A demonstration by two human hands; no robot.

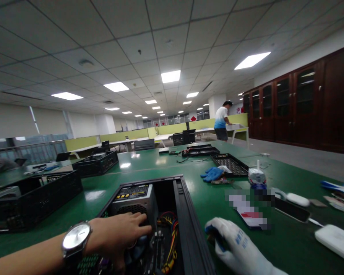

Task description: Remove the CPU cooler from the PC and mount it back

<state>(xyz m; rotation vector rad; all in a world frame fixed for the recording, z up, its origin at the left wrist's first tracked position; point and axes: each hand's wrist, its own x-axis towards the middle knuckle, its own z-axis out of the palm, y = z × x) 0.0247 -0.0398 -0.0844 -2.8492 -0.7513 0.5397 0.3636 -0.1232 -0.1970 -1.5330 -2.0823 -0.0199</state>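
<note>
A black open computer case (193,229) lies before me, with a power supply (134,196) at its far end and coloured cables (173,244) along its right side. My left hand (119,233), bare with a watch (77,237) on the wrist, reaches into the case. Its fingers are stretched out and apart over a dark round part, perhaps a fan (139,248), beside the board's slots. Whether they touch it is hidden. Right of the case, my right hand (232,240) wears a white glove with blue on the palm side. Its fingers are curled in; what they hold, if anything, is unclear.
More open cases (37,198) stand at left. A black panel (231,164), a blue glove (212,174), a phone (292,209) and a white device (336,242) lie on the green table (160,164). A person (221,120) stands at a far desk.
</note>
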